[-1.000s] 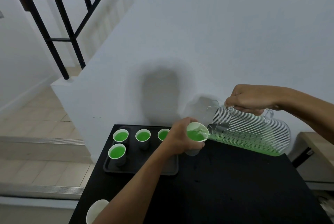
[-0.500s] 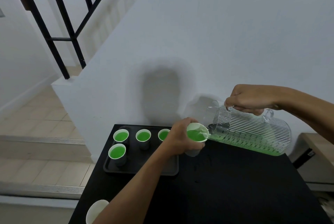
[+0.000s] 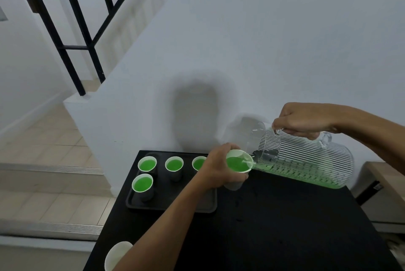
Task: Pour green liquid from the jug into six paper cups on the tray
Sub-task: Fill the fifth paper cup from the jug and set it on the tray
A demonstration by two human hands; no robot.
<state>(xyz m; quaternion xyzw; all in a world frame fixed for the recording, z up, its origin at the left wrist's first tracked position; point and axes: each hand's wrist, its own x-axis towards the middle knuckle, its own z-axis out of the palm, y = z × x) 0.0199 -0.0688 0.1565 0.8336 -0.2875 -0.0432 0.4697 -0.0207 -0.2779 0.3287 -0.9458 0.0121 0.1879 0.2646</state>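
My right hand (image 3: pixel 303 122) grips the handle of a clear ribbed jug (image 3: pixel 306 161), tipped almost flat with its spout to the left. Green liquid lies along the jug's lower side and runs into a white paper cup (image 3: pixel 237 166). My left hand (image 3: pixel 217 167) holds that cup just right of the black tray (image 3: pixel 171 206), above the table. On the tray stand several paper cups with green liquid: three in the back row (image 3: pixel 147 164) (image 3: pixel 174 164) (image 3: pixel 198 162), the third partly hidden by my hand, and one in front (image 3: pixel 142 184).
The black table (image 3: pixel 274 227) stands against a white wall. An empty paper cup (image 3: pixel 116 255) sits at the table's near left corner, partly behind my left forearm. Tiled stair steps and a black railing lie to the left; a wooden surface (image 3: pixel 388 178) is at the right.
Almost nothing has moved; the jug stays tipped over the held cup and the green level in that cup looks slightly higher.
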